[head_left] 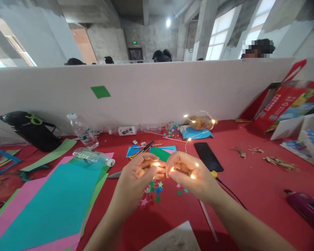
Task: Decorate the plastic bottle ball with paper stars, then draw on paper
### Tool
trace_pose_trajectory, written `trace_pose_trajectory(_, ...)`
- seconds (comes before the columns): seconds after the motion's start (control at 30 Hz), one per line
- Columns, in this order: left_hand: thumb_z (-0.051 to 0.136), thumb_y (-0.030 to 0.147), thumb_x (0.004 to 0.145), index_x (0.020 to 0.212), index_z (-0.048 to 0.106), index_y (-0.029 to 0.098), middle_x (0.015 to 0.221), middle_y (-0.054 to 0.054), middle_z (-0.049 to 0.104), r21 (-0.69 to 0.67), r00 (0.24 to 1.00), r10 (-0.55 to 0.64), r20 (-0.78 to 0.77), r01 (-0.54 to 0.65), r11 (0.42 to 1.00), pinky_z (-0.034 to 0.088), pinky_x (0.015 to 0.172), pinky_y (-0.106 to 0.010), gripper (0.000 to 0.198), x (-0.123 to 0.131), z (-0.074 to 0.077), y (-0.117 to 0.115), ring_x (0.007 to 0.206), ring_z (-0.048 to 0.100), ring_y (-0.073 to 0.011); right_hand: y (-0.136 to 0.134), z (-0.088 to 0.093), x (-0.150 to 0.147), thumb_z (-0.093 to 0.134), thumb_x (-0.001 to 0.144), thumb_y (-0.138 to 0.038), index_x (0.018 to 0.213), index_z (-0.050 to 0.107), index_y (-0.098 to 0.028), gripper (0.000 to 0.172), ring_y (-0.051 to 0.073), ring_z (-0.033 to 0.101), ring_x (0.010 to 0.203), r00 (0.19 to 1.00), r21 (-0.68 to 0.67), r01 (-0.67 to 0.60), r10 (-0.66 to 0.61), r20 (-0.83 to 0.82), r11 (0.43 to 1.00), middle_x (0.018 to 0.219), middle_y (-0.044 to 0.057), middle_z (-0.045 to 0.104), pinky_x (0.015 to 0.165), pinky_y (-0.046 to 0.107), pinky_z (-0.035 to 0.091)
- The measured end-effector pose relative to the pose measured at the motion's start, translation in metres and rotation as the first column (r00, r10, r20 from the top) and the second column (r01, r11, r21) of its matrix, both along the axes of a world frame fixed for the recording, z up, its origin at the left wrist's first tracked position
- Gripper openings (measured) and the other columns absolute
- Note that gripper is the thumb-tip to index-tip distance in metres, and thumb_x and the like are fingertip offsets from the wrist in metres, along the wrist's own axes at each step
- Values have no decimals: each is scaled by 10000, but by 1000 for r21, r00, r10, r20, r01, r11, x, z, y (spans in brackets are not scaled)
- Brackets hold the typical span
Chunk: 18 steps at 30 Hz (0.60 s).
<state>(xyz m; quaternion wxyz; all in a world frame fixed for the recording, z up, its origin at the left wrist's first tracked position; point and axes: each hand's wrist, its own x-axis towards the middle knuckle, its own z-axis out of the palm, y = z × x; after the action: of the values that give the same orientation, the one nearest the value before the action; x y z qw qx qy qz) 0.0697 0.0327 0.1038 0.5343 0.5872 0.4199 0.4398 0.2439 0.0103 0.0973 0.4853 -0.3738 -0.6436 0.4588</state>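
Both my hands meet above the red table [251, 188], fingers curled round a lit string of fairy lights [188, 140]. My left hand [140, 172] pinches the wire with a glowing bulb at its fingertips. Several bulbs glow inside the closed fingers of my right hand [189, 172]. The wire runs back from my hands to a clear bag [201, 121] with more lit bulbs by the partition. Small paper stars [157, 193] lie scattered on the table under my hands.
Teal, pink and green paper sheets [49, 205] cover the left. Two plastic bottles [85, 134] lie behind them, a black phone [208, 156] to the right, a red box [285, 104] far right. A white partition [146, 90] closes the back; people's heads show above it.
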Motion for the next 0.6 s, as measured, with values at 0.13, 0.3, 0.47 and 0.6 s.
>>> trace_pose_trajectory(0.13, 646, 301, 767, 851, 641, 224, 749, 1, 667, -18, 999, -10, -32, 9, 1000, 486, 653, -267, 114, -1, -1, 3, 699, 629, -149, 0, -1, 0, 512, 846, -157, 801, 540, -192, 64, 96, 520, 663, 1000, -7, -13, 13, -22, 1000, 748, -20, 548, 594, 217, 407)
trace_pose_trajectory(0.3, 665, 315, 758, 798, 655, 230, 593, 41, 604, -45, 999, -44, -27, 43, 998, 403, 513, -212, 95, -4, -2, 4, 516, 536, -93, 0, 0, 1, 511, 838, -152, 808, 542, -188, 56, 96, 490, 643, 1000, -13, 18, -18, -9, 1000, 730, -20, 526, 574, 217, 385)
trace_pose_trajectory(0.47, 636, 263, 767, 807, 644, 220, 652, 31, 632, -50, 998, -53, -41, 51, 997, 429, 552, -215, 59, -4, -4, 4, 566, 570, -99, 0, 2, 2, 519, 830, -154, 785, 540, -183, 58, 85, 481, 625, 1000, -14, 28, -28, -7, 1000, 713, -30, 514, 557, 206, 377)
trace_pose_trajectory(0.6, 621, 260, 778, 868, 653, 206, 811, -11, 686, -21, 997, -49, -55, 48, 999, 487, 678, -250, 110, -2, -5, 7, 749, 635, -143, 3, -1, 1, 515, 838, -141, 802, 546, -190, 68, 87, 490, 665, 1000, 52, 8, -8, -3, 999, 740, -30, 527, 610, 213, 396)
